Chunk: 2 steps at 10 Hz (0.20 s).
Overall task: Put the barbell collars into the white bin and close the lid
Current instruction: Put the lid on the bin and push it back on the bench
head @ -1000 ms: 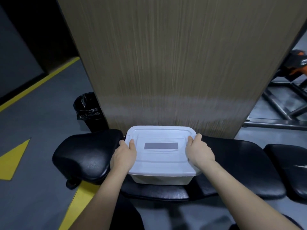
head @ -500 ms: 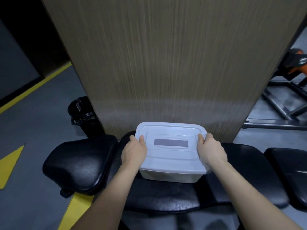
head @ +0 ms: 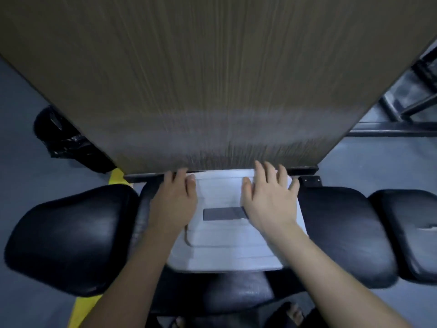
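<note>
At the bottom edge of the view, bare toes (head: 292, 314) show below the padded black bench (head: 343, 233), and both forearms reach forward over it from there. On the bench, between two of its cushions, sits the white bin (head: 224, 254) with its lid (head: 220, 192) lying over the top; a grey rectangular label (head: 222, 214) marks the lid's middle. The left hand (head: 173, 202) lies on the lid's left side, fingers together and curled over the far left corner. The right hand (head: 269, 200) lies flat on the right half with its fingers spread apart, reaching to the far edge; neither hand is clamped around anything, both seem to press downward. No barbell collars are visible, so presumably they are already inside, though the opaque lid hides the contents. The bin looks like thin moulded plastic: light in itself, somewhat flexible, and smooth enough to slip on the bench's vinyl. With metal collars inside it would likely feel bottom-heavy. The lid probably snaps on at the rim, so pressure belongs at the corners and edges, not the middle, which may bow. To lift the bin, the hold should be under the rim at the two short sides. Just beyond the bin's far edge rises a wood-grain panel (head: 212, 79), with a black bag-lined waste bin (head: 66, 143) to its left and dark metal frame bars (head: 390, 131) on the right.
</note>
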{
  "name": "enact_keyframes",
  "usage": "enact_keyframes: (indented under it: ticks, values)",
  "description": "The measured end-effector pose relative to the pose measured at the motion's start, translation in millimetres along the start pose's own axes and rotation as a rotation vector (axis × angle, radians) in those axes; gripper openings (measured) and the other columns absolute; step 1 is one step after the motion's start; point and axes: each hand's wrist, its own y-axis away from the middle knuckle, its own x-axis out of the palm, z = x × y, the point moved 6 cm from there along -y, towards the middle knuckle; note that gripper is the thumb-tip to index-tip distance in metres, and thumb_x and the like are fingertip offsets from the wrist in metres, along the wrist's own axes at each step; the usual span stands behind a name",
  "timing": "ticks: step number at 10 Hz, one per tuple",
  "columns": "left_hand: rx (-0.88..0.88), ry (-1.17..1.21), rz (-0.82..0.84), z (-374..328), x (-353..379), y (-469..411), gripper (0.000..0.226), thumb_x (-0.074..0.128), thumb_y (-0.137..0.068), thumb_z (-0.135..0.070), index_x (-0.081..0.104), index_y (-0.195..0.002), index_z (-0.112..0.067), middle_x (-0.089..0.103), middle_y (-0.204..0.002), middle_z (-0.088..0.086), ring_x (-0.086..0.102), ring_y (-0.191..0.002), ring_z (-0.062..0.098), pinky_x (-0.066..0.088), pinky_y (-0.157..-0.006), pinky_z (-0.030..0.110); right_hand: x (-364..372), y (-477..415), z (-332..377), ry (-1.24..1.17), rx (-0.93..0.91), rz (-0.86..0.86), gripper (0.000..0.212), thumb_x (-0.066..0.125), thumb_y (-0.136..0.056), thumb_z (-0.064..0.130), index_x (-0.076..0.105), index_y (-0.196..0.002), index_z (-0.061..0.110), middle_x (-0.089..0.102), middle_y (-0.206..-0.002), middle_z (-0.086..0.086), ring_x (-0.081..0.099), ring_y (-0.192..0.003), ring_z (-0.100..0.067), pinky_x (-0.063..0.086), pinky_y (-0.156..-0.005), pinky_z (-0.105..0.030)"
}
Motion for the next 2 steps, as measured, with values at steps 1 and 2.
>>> enact_keyframes:
  ticks: [1, 2]
  values:
    - [-0.075, 0.022, 0.09, 1, -12, 6, 0.043, 0.022, -0.103, -0.043, 0.049, -0.126, -0.02, 0.053, -0.119, 0.012, 0.055, -0.09, 0.035, 0.047, -0.063, 0.039, -13, 5, 3, -0.016, 0.027, 0.077, 0.058, 0.029, -0.099, 0.045, 0.039, -0.149, 0.017, 0.043, -0.152, 0.001, 0.031, -0.142, -0.033, 0.026, -0.109, -0.059]
    - [-0.21, -0.022, 0.35, -9, -27, 8, 0.057, 0.013, -0.1, -0.051, 0.025, -0.15, -0.027, 0.04, -0.141, 0.014, 0.051, -0.11, 0.038, 0.051, -0.081, 0.05, -27, 8, 5, 0.008, 0.025, 0.324, 0.066, 0.014, -0.101, 0.052, 0.015, -0.159, 0.021, 0.019, -0.166, 0.004, 0.012, -0.151, -0.031, 0.012, -0.117, -0.063]
